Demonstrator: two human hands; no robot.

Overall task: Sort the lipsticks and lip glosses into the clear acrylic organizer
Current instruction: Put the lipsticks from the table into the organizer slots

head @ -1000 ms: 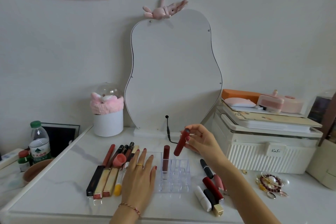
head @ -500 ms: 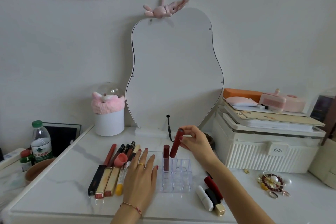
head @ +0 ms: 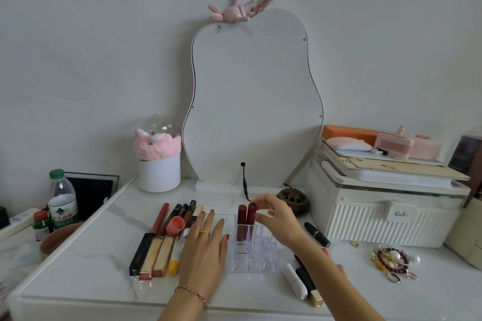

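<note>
The clear acrylic organizer (head: 257,255) stands on the white table between my hands. Two dark red lip tubes stand upright side by side in its back row: one (head: 241,219) on the left, and a second (head: 251,216) whose top my right hand (head: 276,219) pinches with fingertips. My left hand (head: 206,250) rests flat on the table against the organizer's left side, fingers straight. Several lipsticks and glosses (head: 159,247) lie in a row to the left. More lipsticks, white (head: 295,280), black-and-gold (head: 310,286) and black (head: 317,234), lie to the right, partly hidden by my right forearm.
A curvy mirror (head: 253,101) leans on the wall behind the organizer. A white cylinder box (head: 159,172) stands back left, a water bottle (head: 62,200) far left. A cream storage case (head: 386,214) and a small bronze burner (head: 293,200) sit right. Bracelets and rings (head: 392,260) lie near the right front.
My right hand has lowered the tilted red tube and stood it upright in the organizer beside the first red tube. My left hand has stayed flat in place.
</note>
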